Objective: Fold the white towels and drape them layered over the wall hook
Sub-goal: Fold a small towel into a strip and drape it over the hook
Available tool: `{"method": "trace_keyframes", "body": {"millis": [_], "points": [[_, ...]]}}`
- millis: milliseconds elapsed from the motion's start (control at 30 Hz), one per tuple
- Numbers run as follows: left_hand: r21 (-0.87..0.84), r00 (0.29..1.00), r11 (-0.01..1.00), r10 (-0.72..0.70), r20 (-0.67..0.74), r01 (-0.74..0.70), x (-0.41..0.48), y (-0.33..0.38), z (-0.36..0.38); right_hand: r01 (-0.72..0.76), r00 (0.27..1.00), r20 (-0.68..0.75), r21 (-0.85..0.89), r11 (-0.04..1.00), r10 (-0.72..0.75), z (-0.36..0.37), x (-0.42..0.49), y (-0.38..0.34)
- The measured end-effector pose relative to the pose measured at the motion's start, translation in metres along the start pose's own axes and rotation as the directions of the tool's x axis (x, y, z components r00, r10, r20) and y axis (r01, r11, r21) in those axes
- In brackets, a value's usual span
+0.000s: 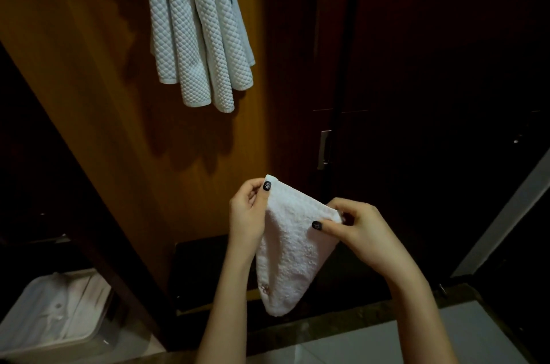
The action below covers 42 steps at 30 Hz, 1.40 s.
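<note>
L hand (248,212) pinches the top-left corner of the white towel (291,250), thumb on the near face & fingers curled behind. R hand (360,229) pinches the opposite top corner the same way but a bit lower, so the top edge slopes down to the right. Both hands are closed on cloth and hold nothing else. The towel hangs free in the air between them, narrowing to a rounded point at the bottom. It looks doubled over, w/ a small brownish mark near the lower left edge.

Step in hand, as I judge it: squaring up the fold before draping. To do it well:
- level the hands so the top edge sits straight
- pull gently apart to take out the sag
- check the layers' edges match, then bring corner to corner
- pinch right at the corners, since terry is soft & likely slips out of line

Further out, the quilted towels (196,36) hang bunched against the wood panel (119,125), well above the hands. The hook itself isn't visible, either behind them or past the frame top. This towel has to layer over those, so fold it narrow & lay it on w/o dragging the others. A pale plastic bin (38,331) sits lower left, contents unclear. There's a metal plate (324,149) on the dark door to the right
</note>
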<state>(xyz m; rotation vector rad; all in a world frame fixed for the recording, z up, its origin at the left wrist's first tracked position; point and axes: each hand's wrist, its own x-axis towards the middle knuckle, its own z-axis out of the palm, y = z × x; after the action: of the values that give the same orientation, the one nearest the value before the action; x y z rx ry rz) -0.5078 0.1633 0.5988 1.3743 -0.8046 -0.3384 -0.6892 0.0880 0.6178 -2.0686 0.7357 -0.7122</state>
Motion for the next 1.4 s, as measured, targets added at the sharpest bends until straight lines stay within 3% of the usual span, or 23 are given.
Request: {"method": "trace_keyframes", "body": {"millis": [133, 267, 367, 533, 633, 767, 833, 900, 1000, 1100, 1233, 1400], "points": [[0.052, 0.999, 0.999, 0.011, -0.036, -0.009, 0.0, -0.001, 0.0, 0.02, 0.995, -0.095, -0.128, 0.992, -0.032, -0.001, -0.003, 0.001], [0.188, 0.998, 0.982, 0.03, -0.059, -0.018, -0.005, -0.004, 0.001, 0.049, 0.971, -0.232, -0.076, 0.996, -0.065, 0.007, -0.006, 0.0], [-0.029, 0.997, 1.0, -0.005, 0.074, 0.007, -0.011, -0.004, 0.0, 0.052, 0.927, -0.375, 0.063, 0.997, -0.024, 0.01, -0.006, 0.0], [-0.297, 0.972, 0.952, -0.008, 0.234, 0.079, -0.017, -0.005, -0.006, 0.059, 0.886, -0.462, 0.182, 0.982, 0.032, 0.011, -0.006, 0.003], [-0.353, 0.953, 0.926, -0.021, 0.304, 0.133, -0.022, -0.003, -0.004, 0.058, 0.853, -0.52, 0.175, 0.983, 0.042, 0.012, -0.006, 0.003], [-0.296, 0.961, 0.948, -0.031, 0.276, 0.115, -0.027, 0.0, 0.006, -0.065, 0.789, -0.612, -0.007, 0.998, 0.048, 0.018, -0.011, 0.004], [-0.256, 0.965, 0.96, -0.042, 0.258, 0.11, -0.031, 0.001, 0.009, -0.035, 0.854, -0.518, 0.023, 0.999, 0.042, 0.018, -0.016, 0.001], [-0.266, 0.957, 0.955, -0.049, 0.286, 0.129, -0.034, 0.002, 0.011, 0.016, 0.946, -0.324, 0.102, 0.995, 0.019, 0.019, -0.02, -0.002], [-0.305, 0.934, 0.935, -0.067, 0.351, 0.182, -0.039, 0.001, 0.015, 0.013, 0.991, -0.134, 0.136, 0.991, 0.005, 0.02, -0.024, -0.002], [-0.308, 0.909, 0.922, -0.094, 0.405, 0.232, -0.042, 0.0, 0.017, 0.026, 0.993, -0.115, 0.205, 0.978, -0.002, 0.014, -0.028, 0.006], [-0.264, 0.895, 0.939, -0.086, 0.438, 0.22, -0.044, -0.002, 0.016, 0.056, 0.991, -0.129, 0.145, 0.988, -0.037, 0.005, -0.034, 0.015], [-0.215, 0.872, 0.961, -0.05, 0.486, 0.175, -0.043, 0.003, 0.013, 0.019, 1.0, -0.026, 0.236, 0.972, -0.013, 0.0, -0.035, 0.013]]}}
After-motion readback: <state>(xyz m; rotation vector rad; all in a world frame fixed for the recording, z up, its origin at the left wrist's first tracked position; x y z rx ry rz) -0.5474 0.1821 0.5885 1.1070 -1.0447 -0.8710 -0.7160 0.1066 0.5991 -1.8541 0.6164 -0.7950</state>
